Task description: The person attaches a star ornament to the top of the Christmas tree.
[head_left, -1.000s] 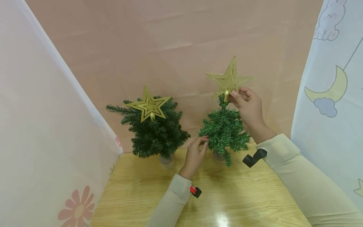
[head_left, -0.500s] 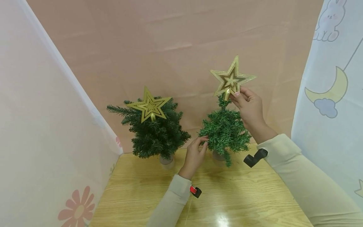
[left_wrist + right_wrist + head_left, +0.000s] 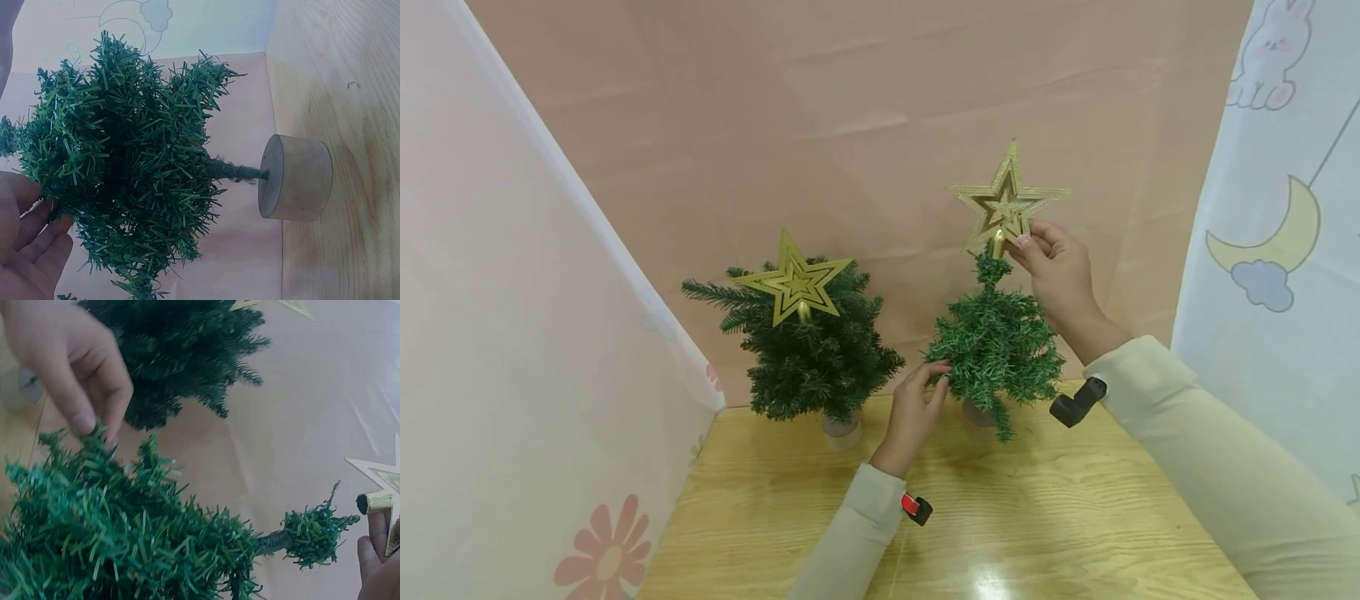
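— What has the right hand [image 3: 1056, 271] got?

— It pinches the gold star [image 3: 1004, 202] by its lower edge, with the star's gold socket [image 3: 377, 502] just off the tip of the lighter green tree [image 3: 995, 346]. In the right wrist view the socket's open end sits beside the tuft at the top, apart from it, so the star is above the tree and not seated on it.

— And the left hand [image 3: 917, 406]?

— Its fingertips [image 3: 84, 422] touch the needles at the tree's left side; the fingers look fairly straight, and I can't see them closed round a branch.

— Where does the tree stand?

— On its round wooden base [image 3: 295, 177], at the back of a pale wooden table [image 3: 1022, 517], near the pink backdrop [image 3: 850, 108]. A darker tree [image 3: 808, 350] with its own gold star [image 3: 793, 282] stands to the left. A white curtain with a flower [image 3: 512, 375] hangs left, one with a moon and cloud [image 3: 1273, 250] hangs right.
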Tool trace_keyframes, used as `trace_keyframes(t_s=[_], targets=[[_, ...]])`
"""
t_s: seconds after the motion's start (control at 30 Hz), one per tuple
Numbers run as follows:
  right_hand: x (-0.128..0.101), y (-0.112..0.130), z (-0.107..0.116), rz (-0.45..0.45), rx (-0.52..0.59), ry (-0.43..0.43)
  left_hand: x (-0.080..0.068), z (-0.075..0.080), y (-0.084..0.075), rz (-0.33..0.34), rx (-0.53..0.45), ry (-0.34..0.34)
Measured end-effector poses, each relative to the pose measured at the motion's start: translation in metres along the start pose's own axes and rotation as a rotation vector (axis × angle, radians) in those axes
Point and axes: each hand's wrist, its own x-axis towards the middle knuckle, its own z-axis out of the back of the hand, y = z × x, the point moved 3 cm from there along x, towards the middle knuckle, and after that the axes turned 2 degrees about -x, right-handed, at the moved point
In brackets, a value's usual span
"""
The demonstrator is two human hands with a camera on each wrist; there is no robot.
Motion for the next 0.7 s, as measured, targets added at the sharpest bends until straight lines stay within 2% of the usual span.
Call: trace_keyframes(t_s=[0.3,0.5,0.7], targets=[[0.004,-0.002,-0.002,0.006,-0.083,0.026,0.000,-0.001,0.002,-0.010,-0.014,-0.005],[0.011,0.001,-0.005,0.043,-0.077,0.023,0.001,-0.001,0.004,-0.013,0.000,-0.014],[0.015,0.002,-0.004,0.037,-0.079,0.009,0.002,-0.003,0.006,-0.020,-0.011,0.002]])
